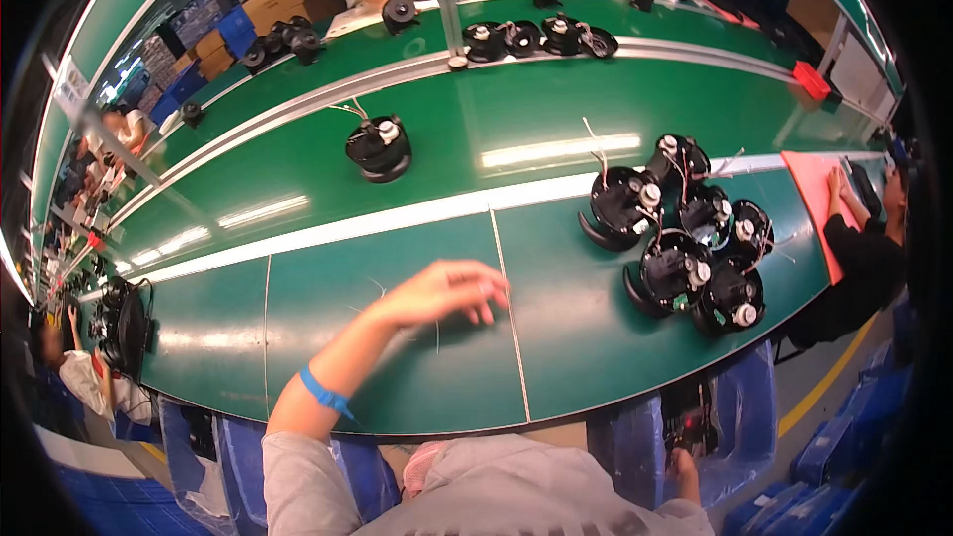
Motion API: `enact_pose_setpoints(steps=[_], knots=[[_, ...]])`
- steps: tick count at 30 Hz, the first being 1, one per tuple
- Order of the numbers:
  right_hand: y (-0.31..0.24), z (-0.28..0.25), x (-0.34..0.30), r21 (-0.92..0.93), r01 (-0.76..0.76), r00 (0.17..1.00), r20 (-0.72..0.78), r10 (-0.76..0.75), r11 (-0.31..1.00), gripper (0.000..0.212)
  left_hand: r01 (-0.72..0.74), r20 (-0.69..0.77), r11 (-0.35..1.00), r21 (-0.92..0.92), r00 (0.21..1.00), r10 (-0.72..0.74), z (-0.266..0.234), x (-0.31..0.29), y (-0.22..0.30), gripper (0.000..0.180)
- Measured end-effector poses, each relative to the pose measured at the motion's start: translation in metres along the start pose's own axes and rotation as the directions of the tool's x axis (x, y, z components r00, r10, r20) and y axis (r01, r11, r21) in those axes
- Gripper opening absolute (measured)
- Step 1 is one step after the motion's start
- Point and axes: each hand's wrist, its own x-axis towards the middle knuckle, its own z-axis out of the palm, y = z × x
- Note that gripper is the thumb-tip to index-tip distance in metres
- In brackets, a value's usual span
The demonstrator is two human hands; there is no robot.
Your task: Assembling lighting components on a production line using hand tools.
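My left hand, a blue strap round its forearm, hovers over the green tabletop with loosely bent, parted fingers and nothing in them. Thin pale strands show close by it. Low at the right, past the table's near edge, my right hand reaches down by a dark object with small reddish spots. Its fingers look closed, but what they hold is hard to make out. To the right of my left hand stands a cluster of several black round housings with white cylindrical parts and loose wires.
One black housing with wires sits on the green belt beyond the white rail. Blue plastic-lined bins stand below the near edge. A co-worker's arms rest on an orange mat at right. A black bundle lies far left.
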Motion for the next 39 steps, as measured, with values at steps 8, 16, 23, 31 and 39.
enact_pose_setpoints(steps=[8, 16, 23, 31, 39], knots=[[-0.098, 0.015, -0.091, 0.165, 0.078, 0.991, 0.094, -0.095, 0.983, 0.021, -0.455, -0.901, 0.848, -0.271, 0.430, -0.058, -0.172, 0.032, -0.019, 0.084], [-0.221, -0.026, -0.165, 0.011, 0.963, 0.181, -0.770, -0.611, 0.271, 0.033, -0.635, -0.904, 0.769, -0.077, 0.370, 0.215, -0.198, 0.033, -0.037, 0.046], [-0.356, 0.137, -0.314, -0.213, 0.961, -0.261, -0.511, -0.819, -0.174, 0.041, -0.348, -0.782, 0.934, -0.076, 0.602, 0.161, -0.113, -0.004, 0.000, 0.038], [-0.491, 0.339, -0.456, -0.394, 0.728, -0.370, 0.464, -0.805, -0.561, 0.038, 0.035, -0.521, 0.999, -0.032, 0.852, -0.047, -0.046, -0.066, -0.005, 0.078], [-0.505, 0.419, -0.469, -0.488, 0.568, -0.130, 0.742, -0.658, -0.663, 0.036, -0.416, -0.420, 0.892, 0.174, 0.788, 0.450, -0.056, -0.054, -0.054, 0.058]])
